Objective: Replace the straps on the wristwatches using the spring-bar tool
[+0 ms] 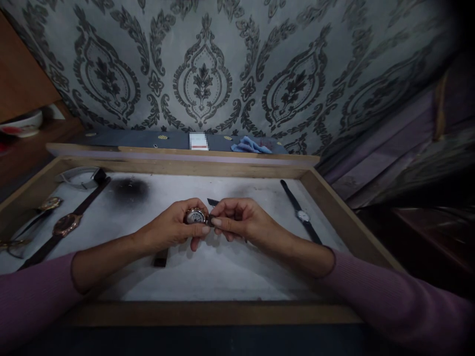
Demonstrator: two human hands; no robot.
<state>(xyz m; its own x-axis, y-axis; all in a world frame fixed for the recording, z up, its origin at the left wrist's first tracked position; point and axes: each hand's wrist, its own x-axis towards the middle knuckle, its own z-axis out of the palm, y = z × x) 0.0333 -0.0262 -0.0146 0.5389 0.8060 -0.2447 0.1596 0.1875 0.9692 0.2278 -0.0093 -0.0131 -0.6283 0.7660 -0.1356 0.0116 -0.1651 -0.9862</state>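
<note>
One wristwatch (195, 216), coppery round case and pale dial with dark markings, is gripped between the thumb and fingers of your left hand (171, 222), above the middle of the white-floored wooden tray (211, 314); its dial lettering is too small to read. Your right hand (243, 220) pinches a small dark piece (211, 220) at the watch's side; whether the two are joined, you cannot tell from this view. One dark strap end (161, 258) shows below your left hand, and one dark pointed strip (213, 202) shows beyond your right fingertips. Tray, left side: one rose-gold-cased watch (67, 225) on a brown strap, laid slantwise; one gold-coloured watch (52, 203) near the side wall; one pale looped strap (77, 177) in the far corner, maker's marks indistinct on all three. Tray, right side: one silver-cased watch (303, 216) on a dark strap, white dial, wording unreadable. Beyond the far rim: one white packet (199, 142), print blurred into blocks above a red band, and one crumpled blue cloth (251, 145) to its right.
</note>
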